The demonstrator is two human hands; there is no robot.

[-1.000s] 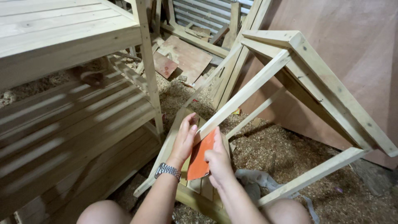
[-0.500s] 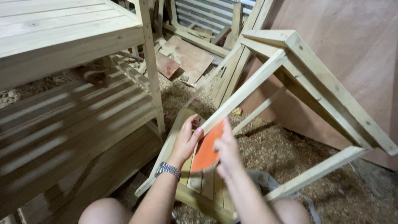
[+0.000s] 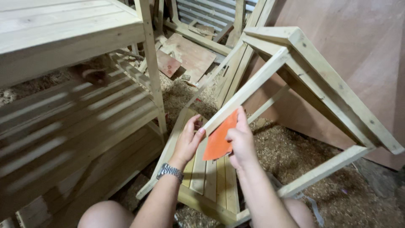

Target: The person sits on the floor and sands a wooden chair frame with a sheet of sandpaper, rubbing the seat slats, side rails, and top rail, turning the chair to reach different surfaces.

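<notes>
Sanding sheet against tipped pale wooden slatted stool (image 3: 215, 177).
Your right hand (image 3: 240, 141) presses the orange sandpaper sheet (image 3: 218, 139) to its leg rail; your left hand (image 3: 187, 141) grips that rail.

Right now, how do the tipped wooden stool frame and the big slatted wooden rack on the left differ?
The tipped pale wooden stool frame lies on its side, legs pointing away; the tall slatted wooden rack stands upright. The person's hands touch the frame; the rack is untouched and looks larger. Both are bare light wood on sawdust.
</notes>
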